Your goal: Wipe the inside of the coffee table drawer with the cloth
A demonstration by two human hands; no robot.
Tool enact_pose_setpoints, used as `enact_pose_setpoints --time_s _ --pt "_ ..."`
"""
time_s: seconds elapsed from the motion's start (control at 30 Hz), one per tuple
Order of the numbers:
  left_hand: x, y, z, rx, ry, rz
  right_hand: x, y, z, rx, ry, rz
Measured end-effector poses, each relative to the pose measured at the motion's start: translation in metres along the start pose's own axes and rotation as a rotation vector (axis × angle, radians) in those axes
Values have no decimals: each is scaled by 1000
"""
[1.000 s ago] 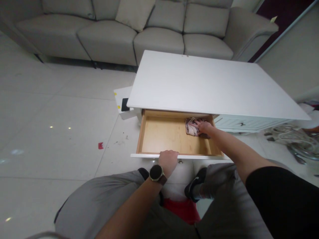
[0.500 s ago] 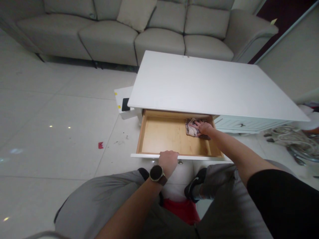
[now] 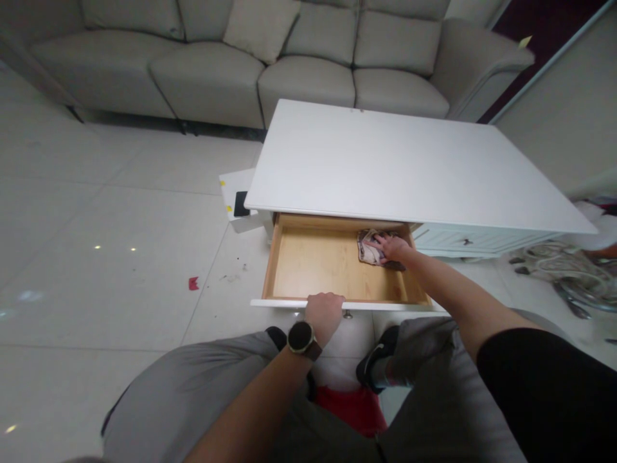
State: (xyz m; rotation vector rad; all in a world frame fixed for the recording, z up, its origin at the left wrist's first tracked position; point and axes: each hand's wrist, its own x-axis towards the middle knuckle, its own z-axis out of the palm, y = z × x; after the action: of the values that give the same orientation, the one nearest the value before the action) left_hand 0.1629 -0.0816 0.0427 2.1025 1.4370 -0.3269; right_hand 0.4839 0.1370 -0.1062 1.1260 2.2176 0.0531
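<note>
A white-fronted wooden drawer point(image 3: 313, 257) is pulled out of the white coffee table point(image 3: 414, 167). My left hand point(image 3: 325, 312), with a watch on its wrist, is wrapped over the top edge of the drawer front, just left of the small metal knob point(image 3: 348, 314). Inside the drawer, at its right side, lies a crumpled patterned cloth point(image 3: 367, 251). My right hand point(image 3: 393, 247) rests on top of this cloth, its fingers spread and pressing it against the drawer bottom.
A grey sofa point(image 3: 207, 77) stands behind the table. Left of the table is a white box point(image 3: 236, 222) with a black item on it. A red scrap point(image 3: 193, 283) lies on the tiled floor. Between my feet is something red point(image 3: 351, 408). Coiled hoses point(image 3: 569, 273) lie at the right.
The whole view has shifted very slightly. Both hands, the cloth and the drawer stay nearly where they were.
</note>
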Motion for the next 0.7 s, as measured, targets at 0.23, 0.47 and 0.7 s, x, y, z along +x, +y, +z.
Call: enact_pose_setpoints --time_s 0.23,0.47,0.7 --pt "0 0 1 -9 12 -2 2 -1 -1 -11 -16 5" --pt "1 -1 4 -5 22 2 1 -1 -1 -9 -9 3" --pt "2 -1 4 11 21 5 -1 -2 -3 8 -9 7"
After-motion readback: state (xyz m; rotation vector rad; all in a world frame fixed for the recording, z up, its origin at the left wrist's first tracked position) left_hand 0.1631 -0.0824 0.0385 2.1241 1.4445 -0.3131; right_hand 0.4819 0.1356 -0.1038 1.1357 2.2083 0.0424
